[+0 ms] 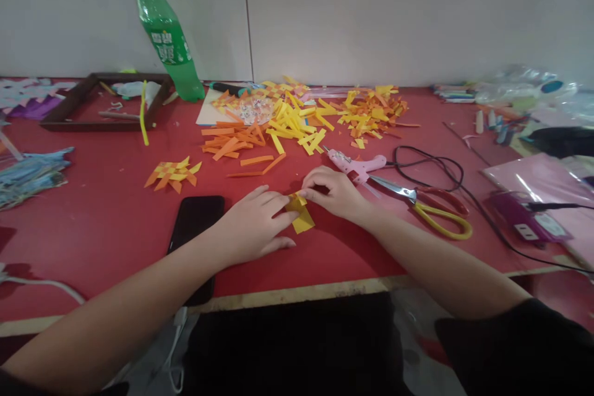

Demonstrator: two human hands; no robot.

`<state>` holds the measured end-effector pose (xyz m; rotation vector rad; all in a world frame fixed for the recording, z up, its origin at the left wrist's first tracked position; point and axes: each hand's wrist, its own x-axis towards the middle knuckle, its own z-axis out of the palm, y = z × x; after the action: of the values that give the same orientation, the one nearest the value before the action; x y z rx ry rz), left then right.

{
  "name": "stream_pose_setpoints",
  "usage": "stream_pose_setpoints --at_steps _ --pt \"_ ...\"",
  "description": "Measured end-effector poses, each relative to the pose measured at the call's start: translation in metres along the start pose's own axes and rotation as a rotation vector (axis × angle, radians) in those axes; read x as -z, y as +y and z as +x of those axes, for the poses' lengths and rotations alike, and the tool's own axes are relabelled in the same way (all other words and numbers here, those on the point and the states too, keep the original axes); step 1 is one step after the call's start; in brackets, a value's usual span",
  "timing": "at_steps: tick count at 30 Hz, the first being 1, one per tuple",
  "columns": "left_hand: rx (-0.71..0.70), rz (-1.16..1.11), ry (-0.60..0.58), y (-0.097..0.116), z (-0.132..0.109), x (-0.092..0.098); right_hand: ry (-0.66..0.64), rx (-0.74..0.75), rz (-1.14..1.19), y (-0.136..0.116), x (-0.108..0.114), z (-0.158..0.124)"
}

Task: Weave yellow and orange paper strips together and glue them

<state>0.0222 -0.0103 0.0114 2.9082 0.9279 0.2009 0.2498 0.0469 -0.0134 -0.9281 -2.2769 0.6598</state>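
Note:
Between my hands, on the red table, lies a folded yellow paper strip (302,220); its lower end shows as a flat square piece. My right hand (335,193) pinches the upper part of the strip between thumb and index finger. From the left, my left hand (257,226) reaches over and holds the strip's left side with its fingertips. The exact fold under the fingers is hidden. A woven orange-and-yellow paper piece (172,174) rests left of my hands. Beyond them are loose orange strips (227,139) and yellow strips (294,117).
Right of my hands lie a pink glue gun (356,166), scissors (420,198) and a black cord (482,223). A phone (197,216) sits partly under my left forearm. Further back stand a green bottle (169,43), a brown frame (93,127) and a pile of woven pieces (374,112).

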Motion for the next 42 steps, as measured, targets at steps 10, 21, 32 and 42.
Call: stream_pose_setpoints --at_steps 10,21,32,42 --pt "-0.035 0.016 0.024 -0.001 0.003 -0.002 -0.018 0.057 0.087 -0.001 0.006 -0.005" --pt "-0.053 -0.018 0.057 -0.008 0.003 -0.005 -0.043 0.030 -0.013 -0.003 0.003 -0.006" --pt "-0.048 -0.065 0.072 -0.008 0.002 -0.004 -0.017 -0.097 0.115 -0.005 -0.003 -0.006" --pt "-0.042 -0.094 0.093 -0.006 0.001 -0.004 0.007 -0.144 0.030 -0.006 -0.005 -0.005"
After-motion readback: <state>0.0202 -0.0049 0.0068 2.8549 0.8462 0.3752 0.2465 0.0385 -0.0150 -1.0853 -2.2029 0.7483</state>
